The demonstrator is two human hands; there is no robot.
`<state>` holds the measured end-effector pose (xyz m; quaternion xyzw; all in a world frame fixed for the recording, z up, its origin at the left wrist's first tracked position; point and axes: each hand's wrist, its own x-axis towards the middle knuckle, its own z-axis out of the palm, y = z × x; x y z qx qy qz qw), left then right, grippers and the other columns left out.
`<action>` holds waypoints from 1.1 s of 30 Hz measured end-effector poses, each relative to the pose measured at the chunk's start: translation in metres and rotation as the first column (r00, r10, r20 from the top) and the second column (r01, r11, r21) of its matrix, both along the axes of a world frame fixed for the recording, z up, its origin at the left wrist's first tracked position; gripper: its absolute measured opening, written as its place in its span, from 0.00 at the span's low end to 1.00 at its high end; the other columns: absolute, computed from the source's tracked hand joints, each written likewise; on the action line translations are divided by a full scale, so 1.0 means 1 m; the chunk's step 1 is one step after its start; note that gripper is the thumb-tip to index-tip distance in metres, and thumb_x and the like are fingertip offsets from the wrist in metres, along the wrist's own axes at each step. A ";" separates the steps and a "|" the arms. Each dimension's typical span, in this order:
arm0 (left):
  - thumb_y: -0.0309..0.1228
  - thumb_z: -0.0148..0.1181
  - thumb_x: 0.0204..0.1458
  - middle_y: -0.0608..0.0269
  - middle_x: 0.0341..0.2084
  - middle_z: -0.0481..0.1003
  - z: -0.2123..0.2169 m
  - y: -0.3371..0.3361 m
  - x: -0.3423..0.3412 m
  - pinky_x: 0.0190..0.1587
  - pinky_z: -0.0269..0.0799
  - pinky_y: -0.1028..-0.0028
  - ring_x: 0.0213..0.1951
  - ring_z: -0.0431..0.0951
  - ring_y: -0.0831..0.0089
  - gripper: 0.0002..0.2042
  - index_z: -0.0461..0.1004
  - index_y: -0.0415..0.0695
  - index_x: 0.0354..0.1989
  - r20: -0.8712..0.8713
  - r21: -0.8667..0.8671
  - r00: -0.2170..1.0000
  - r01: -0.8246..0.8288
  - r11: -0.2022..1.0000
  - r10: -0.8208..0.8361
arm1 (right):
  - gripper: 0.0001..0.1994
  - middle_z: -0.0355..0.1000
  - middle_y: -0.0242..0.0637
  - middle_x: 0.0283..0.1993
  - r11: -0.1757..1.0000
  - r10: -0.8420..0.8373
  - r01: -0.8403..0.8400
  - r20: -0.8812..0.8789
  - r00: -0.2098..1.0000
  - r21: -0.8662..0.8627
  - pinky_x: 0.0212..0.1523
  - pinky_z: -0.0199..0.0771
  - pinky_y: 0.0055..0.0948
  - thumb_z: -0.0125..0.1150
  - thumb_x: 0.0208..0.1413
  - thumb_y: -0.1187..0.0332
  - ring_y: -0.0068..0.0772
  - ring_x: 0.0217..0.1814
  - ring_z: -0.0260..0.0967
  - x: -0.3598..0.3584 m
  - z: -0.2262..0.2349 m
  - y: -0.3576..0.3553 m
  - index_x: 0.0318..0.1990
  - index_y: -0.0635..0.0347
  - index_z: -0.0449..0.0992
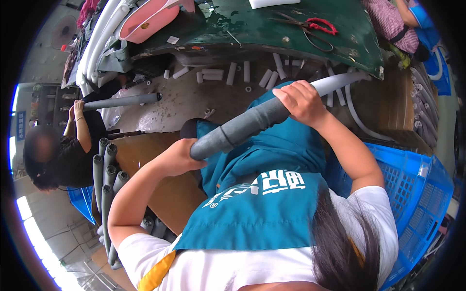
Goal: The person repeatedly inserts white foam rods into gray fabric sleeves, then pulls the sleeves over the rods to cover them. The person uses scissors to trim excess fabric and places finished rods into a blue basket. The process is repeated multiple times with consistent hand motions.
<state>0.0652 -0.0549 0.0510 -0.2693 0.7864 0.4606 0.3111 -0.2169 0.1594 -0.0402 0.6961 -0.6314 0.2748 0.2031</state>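
Head view: we hold a grey foam tube (252,121) slantwise over our lap, above the teal apron (257,194). Our left hand (182,157) cups its lower end, fingers wrapped at the tube's mouth. Our right hand (301,102) clenches it further up, where a white pipe (340,81) runs out of the foam toward the green tabletop (242,26). Red-handled scissors (310,26) lie on that tabletop, and short white tube pieces (233,72) are scattered on the floor below. More grey tubes (107,169) stand bundled at our left, near another person (63,150) holding one. A blue crate (412,184) sits at our right.
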 end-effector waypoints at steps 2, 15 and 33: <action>0.30 0.67 0.43 0.61 0.29 0.74 0.025 0.003 0.002 0.43 0.68 0.71 0.34 0.73 0.71 0.15 0.73 0.39 0.39 0.102 0.002 0.995 -0.006 1.000 0.006 | 0.10 0.72 0.39 0.33 1.000 -0.001 0.000 -0.092 0.996 -0.010 0.35 0.74 0.37 0.58 0.46 0.75 0.40 0.34 0.73 -0.016 -0.010 0.007 0.39 0.59 0.72; 0.31 0.67 0.45 0.61 0.29 0.74 0.001 0.002 0.038 0.42 0.68 0.72 0.34 0.73 0.70 0.15 0.74 0.39 0.41 0.055 0.264 0.998 -0.057 0.963 0.044 | 0.14 0.72 0.40 0.35 0.992 0.113 -0.114 0.018 0.993 0.048 0.47 0.73 0.42 0.58 0.46 0.76 0.43 0.39 0.73 -0.006 0.006 0.017 0.44 0.61 0.71; 0.37 0.71 0.41 0.57 0.32 0.76 -0.007 0.005 0.045 0.42 0.72 0.70 0.34 0.77 0.67 0.24 0.73 0.40 0.46 0.095 0.017 0.995 0.041 0.999 -0.043 | 0.07 0.70 0.41 0.29 0.975 -0.159 0.165 -0.051 0.986 0.150 0.34 0.71 0.37 0.58 0.44 0.76 0.44 0.32 0.72 -0.057 -0.004 0.042 0.33 0.59 0.70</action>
